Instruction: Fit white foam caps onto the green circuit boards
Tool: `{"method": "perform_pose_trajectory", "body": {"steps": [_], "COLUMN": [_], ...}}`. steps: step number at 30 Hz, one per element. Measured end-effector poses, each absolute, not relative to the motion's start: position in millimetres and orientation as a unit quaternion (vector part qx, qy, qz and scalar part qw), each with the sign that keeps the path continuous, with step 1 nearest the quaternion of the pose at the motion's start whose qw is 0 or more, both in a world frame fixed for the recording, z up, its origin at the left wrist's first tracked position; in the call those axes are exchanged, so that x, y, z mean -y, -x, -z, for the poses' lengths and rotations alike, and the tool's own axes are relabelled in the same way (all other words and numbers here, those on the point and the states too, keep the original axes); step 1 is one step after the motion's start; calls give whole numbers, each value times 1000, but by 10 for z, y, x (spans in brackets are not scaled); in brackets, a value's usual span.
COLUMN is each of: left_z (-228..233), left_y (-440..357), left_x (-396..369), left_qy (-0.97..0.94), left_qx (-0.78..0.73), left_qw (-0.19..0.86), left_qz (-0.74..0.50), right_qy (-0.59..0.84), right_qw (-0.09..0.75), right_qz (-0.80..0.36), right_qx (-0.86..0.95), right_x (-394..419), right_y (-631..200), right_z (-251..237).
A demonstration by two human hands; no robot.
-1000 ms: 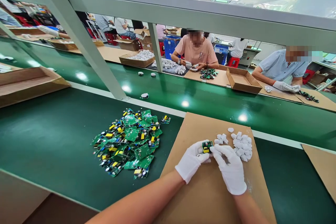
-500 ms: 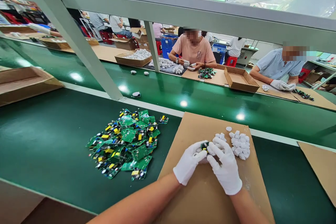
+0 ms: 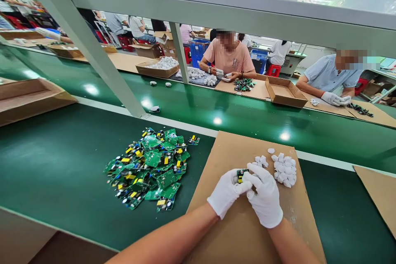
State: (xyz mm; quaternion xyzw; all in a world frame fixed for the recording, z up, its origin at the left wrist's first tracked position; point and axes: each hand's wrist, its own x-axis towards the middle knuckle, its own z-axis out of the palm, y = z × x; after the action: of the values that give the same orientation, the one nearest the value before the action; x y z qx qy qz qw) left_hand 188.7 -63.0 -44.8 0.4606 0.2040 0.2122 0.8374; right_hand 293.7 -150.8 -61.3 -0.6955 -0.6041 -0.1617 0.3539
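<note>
While a small green board (image 3: 240, 174) is gripped between the gloved left hand (image 3: 227, 192) and right hand (image 3: 264, 200), it is kept over the cardboard sheet (image 3: 235, 231), so white pieces (image 3: 283, 169) sit near right and spare boards (image 3: 148, 169) left.

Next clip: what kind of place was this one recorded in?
Most likely an electronics assembly line in a factory. Gloved hands, left hand and right hand, hold a small circuit board beside a heap of circuit boards, a green conveyor belt runs past, and co-workers sit opposite.
</note>
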Motion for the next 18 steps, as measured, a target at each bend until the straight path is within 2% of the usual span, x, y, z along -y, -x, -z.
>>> {"method": "perform_pose_trajectory", "body": {"steps": [12,18], "left_z": [414,481], "left_y": [-1839,-1868], "left_x": [613,576], "left_qy": [-417,-426], "left_qx": [-176,-223], "left_qw": [882,866], "left_qz": [-129,-139], "right_qy": [687,673], "right_qw": [425,459], "right_qz": [80,-121], "right_qx": [584,567], "right_x": [1515,1557], "right_y": [-2948,-2921], "right_z": [581,523]}}
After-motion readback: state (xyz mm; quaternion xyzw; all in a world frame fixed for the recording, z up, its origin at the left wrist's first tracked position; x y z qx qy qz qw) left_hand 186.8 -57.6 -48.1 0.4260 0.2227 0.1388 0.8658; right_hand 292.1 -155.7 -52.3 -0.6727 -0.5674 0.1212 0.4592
